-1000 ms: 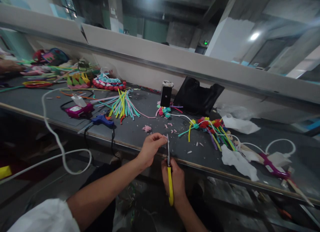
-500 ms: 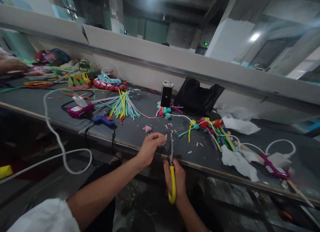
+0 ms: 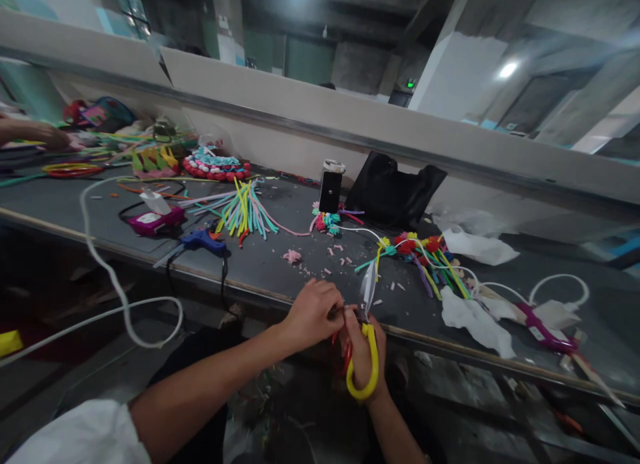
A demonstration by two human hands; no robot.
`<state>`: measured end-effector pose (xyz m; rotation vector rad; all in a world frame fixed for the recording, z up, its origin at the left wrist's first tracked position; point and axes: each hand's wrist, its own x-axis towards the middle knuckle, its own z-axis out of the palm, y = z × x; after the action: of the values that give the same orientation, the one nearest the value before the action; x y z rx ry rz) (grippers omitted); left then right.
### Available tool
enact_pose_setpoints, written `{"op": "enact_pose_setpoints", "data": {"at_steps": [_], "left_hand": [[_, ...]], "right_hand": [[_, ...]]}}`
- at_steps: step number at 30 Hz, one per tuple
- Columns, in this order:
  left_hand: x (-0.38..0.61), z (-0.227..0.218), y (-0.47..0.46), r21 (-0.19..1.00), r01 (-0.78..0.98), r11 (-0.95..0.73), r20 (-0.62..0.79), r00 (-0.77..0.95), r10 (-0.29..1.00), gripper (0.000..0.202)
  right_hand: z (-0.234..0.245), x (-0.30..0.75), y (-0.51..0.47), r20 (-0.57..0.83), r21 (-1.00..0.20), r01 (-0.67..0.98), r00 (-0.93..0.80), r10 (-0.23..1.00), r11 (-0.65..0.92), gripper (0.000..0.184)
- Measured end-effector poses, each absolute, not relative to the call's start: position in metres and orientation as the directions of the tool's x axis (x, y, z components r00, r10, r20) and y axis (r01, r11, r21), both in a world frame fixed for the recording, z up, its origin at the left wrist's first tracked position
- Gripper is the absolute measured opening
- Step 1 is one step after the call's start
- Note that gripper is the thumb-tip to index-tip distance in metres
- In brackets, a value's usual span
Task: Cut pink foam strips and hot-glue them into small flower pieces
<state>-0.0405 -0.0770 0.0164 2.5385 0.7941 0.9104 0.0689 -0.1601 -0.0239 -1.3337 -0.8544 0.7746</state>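
Dark grey worktop (image 3: 280, 271), cluttered. At its near edge the right hand (image 3: 367, 357) has its fingers curled through the loop of the yellow-handled steel scissors (image 3: 367, 331), blades blurred. Left hand (image 3: 313, 312) alongside, fingertips pinched together at the blade base; what they pinch is too small to tell.

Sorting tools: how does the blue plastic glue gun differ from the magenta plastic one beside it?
The blue plastic glue gun lies near the front edge of the dark table; the magenta plastic glue gun lies farther back. The blue one's black cord drops over the edge; the magenta one's loops on the tabletop. Only the magenta one bears a white label. Both lie on that table.
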Motion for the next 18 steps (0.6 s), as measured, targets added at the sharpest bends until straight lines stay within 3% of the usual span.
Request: {"op": "enact_pose_setpoints", "data": {"at_steps": [5,8,10,12,15,18], "left_hand": [[-0.038,0.017,-0.082,0.136,0.439,-0.888,0.488,0.751,0.445,0.008],[-0.038,0.020,-0.085,0.095,0.407,-0.909,0.475,0.783,0.400,0.008],[-0.039,0.021,-0.084,0.213,0.387,-0.897,0.479,0.759,0.441,0.008],[-0.040,0.022,-0.082,0.453,0.349,-0.821,0.448,0.706,0.548,0.008],[-0.043,0.020,-0.076,0.785,0.240,-0.572,0.310,0.646,0.697,0.010],[-0.044,0.018,-0.070,0.914,0.162,-0.372,0.191,0.639,0.745,0.012]], "right_hand": [[-0.031,0.070,-0.155,0.067,-0.990,-0.077,0.483,0.873,0.118,0.037],[-0.030,0.073,-0.156,0.062,-0.985,-0.114,0.484,0.873,0.133,0.035],[-0.026,0.074,-0.157,0.054,-0.983,-0.129,0.488,0.871,0.133,0.033],[-0.021,0.075,-0.159,0.049,-0.984,-0.125,0.492,0.869,0.126,0.031],[-0.016,0.075,-0.161,0.051,-0.985,-0.123,0.473,0.880,0.123,0.030],[-0.015,0.073,-0.161,0.077,-0.987,-0.086,0.480,0.874,0.134,0.031]]}}
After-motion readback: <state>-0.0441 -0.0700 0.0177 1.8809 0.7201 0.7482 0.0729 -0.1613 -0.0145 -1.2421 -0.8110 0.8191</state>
